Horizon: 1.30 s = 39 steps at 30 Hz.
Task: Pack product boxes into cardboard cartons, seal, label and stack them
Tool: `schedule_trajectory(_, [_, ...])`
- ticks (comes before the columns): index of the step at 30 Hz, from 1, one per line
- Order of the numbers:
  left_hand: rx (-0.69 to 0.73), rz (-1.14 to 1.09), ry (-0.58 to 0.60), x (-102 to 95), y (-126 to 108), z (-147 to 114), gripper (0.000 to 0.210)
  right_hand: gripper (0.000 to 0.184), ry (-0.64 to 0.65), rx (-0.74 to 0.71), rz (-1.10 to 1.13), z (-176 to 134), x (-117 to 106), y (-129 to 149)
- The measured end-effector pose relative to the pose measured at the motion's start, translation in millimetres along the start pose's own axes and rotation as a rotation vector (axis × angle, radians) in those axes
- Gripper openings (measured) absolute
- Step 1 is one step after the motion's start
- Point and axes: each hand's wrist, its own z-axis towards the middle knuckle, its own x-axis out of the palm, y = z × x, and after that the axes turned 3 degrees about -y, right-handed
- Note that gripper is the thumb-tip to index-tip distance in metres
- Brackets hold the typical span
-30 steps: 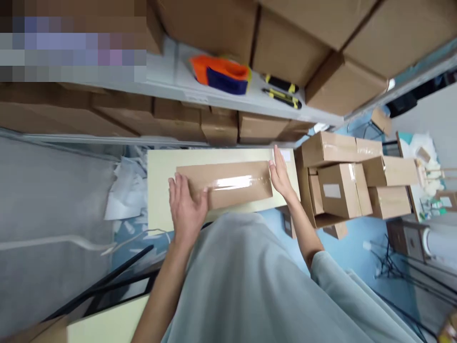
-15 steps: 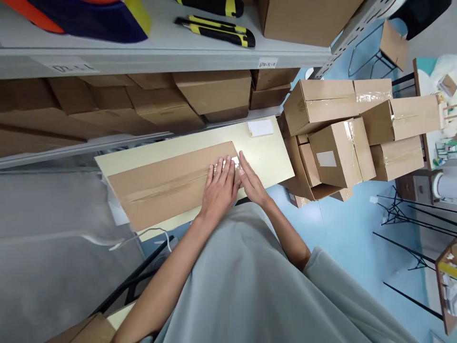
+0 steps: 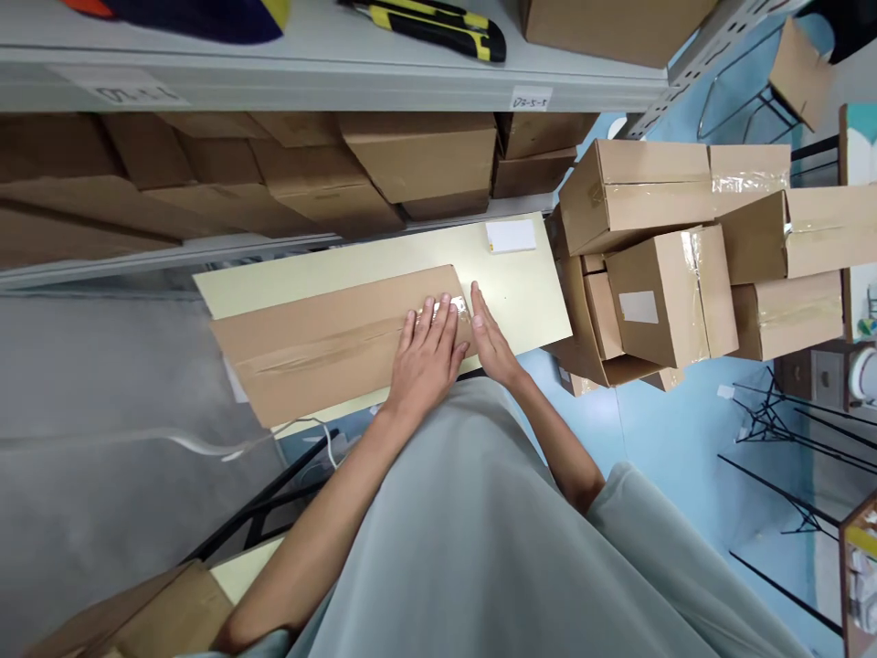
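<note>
1 flat left hand point(image 3: 426, 358) on a taped carton point(image 3: 315, 352), 1 flat right hand point(image 3: 494, 347) alongside, cream tabletop point(image 3: 524, 297) above blue floor point(image 3: 675, 457)

box point(image 3: 322, 315): matt cardboard | tape point(image 3: 322, 350): glossy plastic | shelf point(image 3: 425, 90): smooth, seemingly metal

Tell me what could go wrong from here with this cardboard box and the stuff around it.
The cardboard box reaches the left edge of the cream tabletop, while the left hand and right hand are both at its right end; a leftward push might slide it off. The utility knife lies near the front edge of the shelf, so a bump could knock it down. The white cable beside the tabletop might snag.
</note>
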Motion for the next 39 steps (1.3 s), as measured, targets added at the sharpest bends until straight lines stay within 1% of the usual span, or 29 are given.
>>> schedule_trajectory(3, [0.002,-0.001,-0.006,0.6,1,3,0.072,0.102,0.012,-0.055,-0.037,2,6,9])
schedule_trajectory(5, [0.007,-0.016,-0.019,2.5,1,4,0.071,0.104,0.012,-0.058,-0.062,4,8,12])
schedule_trajectory(8, [0.009,-0.085,-0.052,4.1,-2,6,0.069,0.107,0.009,-0.009,-0.133,6,4,18])
schedule_trajectory(10, [-0.024,-0.156,-0.121,-1.2,-2,5,0.069,0.111,-0.01,0.024,-0.209,6,0,27])
schedule_trajectory(11, [-0.057,-0.184,-0.18,-7.3,1,5,0.07,0.113,-0.03,0.026,-0.254,6,-1,32])
schedule_trajectory(13, [-0.157,-0.2,-0.328,-26.8,14,1,0.075,0.116,-0.087,0.01,-0.345,9,-1,44])
schedule_trajectory(16, [-0.365,-0.152,-0.541,-65.5,51,-14,0.089,0.117,-0.173,0.003,-0.464,18,6,59])
schedule_trajectory(18, [-0.507,-0.128,-0.624,-86.3,81,-29,0.107,0.116,-0.199,0.02,-0.535,25,15,66])
schedule_trajectory(19, [-0.562,-0.129,-0.635,-92.7,94,-36,0.116,0.117,-0.203,0.028,-0.572,27,20,68])
schedule_trajectory(21, [-0.633,-0.145,-0.613,-97.1,116,-49,0.137,0.122,-0.207,0.034,-0.651,31,30,70])
schedule_trajectory(23, [-0.667,-0.175,-0.561,-92.7,128,-56,0.154,0.13,-0.227,0.031,-0.736,31,40,71])
schedule_trajectory(25, [-0.681,-0.217,-0.517,-85.0,135,-60,0.161,0.137,-0.26,0.026,-0.813,29,48,69])
schedule_trajectory(27, [-0.677,-0.28,-0.493,-78.2,140,-62,0.156,0.14,-0.295,0.017,-0.876,27,54,66])
schedule_trajectory(29, [-0.645,-0.34,-0.486,-74.0,144,-65,0.146,0.14,-0.321,0.002,-0.924,27,57,64])
schedule_trajectory(32, [-0.564,-0.38,-0.5,-72.7,149,-70,0.133,0.138,-0.334,-0.01,-0.959,27,58,64])
schedule_trajectory(35, [-0.481,-0.405,-0.494,-74.3,155,-74,0.12,0.137,-0.339,0.004,-0.98,23,61,72])
schedule_trajectory(37, [-0.436,-0.431,-0.482,-75.4,158,-76,0.113,0.133,-0.328,-0.035,-1.003,17,73,80])
schedule_trajectory(39, [-0.411,-0.457,-0.478,-75.8,162,-78,0.11,0.128,-0.281,-0.12,-1.024,12,94,87])
